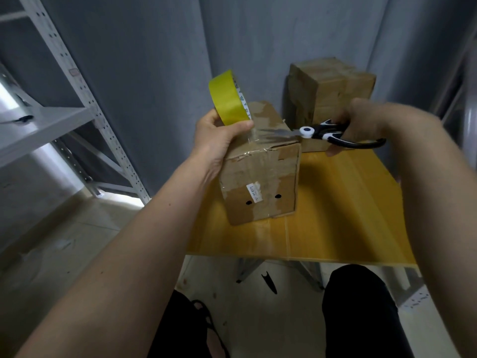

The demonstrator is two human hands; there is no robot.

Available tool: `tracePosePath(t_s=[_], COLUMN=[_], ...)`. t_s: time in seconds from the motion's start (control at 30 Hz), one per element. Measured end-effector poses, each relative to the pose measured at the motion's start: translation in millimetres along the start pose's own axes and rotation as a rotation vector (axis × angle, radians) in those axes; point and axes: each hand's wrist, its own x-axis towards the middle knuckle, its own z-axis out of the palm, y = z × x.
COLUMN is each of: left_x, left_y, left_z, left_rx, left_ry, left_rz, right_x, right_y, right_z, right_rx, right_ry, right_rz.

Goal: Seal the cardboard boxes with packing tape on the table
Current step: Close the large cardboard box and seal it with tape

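Note:
A worn cardboard box stands on the yellow table near its left edge. My left hand grips a yellow roll of packing tape just above the box's near top edge. A clear strip of tape runs from the roll down onto the box top. My right hand holds black and white scissors, whose blades point left and meet the taut strip. A second cardboard box stands at the table's far side.
A grey metal shelf rack stands to the left, grey walls behind the table. Another flat piece of cardboard lies under the far box. My legs in black are below the table's near edge, above a pale floor.

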Motion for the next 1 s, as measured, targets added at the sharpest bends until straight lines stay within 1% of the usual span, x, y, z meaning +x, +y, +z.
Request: tracePosePath(t_s=[0.17, 0.43, 0.6, 1.0], left_x=[-3, -4, -1, 7], left_y=[3, 4, 2, 0], left_z=[3, 1, -2, -6], left_rx=[0.071, 0.149, 0.146, 0.089], left_ry=[-0.015, -0.032, -0.021, -0.026], left_rz=[0.025, 0.062, 0.072, 0.037], right_x=[3, 12, 14, 21], right_y=[-18, -47, -49, -44], right_z=[1, -9, -9, -1], right_rx=[-0.065, -0.054, -0.017, -0.07], right_ry=[-0.069, -0.161, -0.195, -0.093], right_rz=[-0.011, -0.097, -0.111, -0.105])
